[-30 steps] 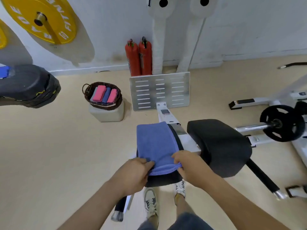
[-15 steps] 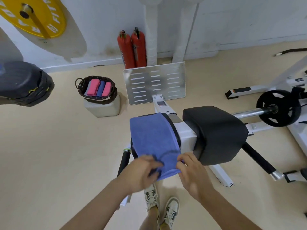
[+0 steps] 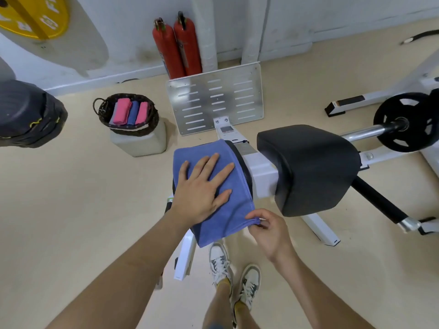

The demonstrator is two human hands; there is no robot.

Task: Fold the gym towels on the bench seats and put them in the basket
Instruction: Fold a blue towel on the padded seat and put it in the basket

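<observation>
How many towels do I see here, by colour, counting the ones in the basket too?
Blue towels: 2, one on the bench pad, one in the basket
Pink towels: 2
Grey towels: 1, only an edge visible
Total: 5

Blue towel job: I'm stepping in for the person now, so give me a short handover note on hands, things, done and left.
Left hand: open, flat on the blue towel, pressing it onto the bench seat.
Right hand: fingers pinching the towel's near right corner.
Basket: on a pale block left of the bench, already holding folded pink and blue towels.
Left: finish folding this towel, then put it in the basket.
</observation>
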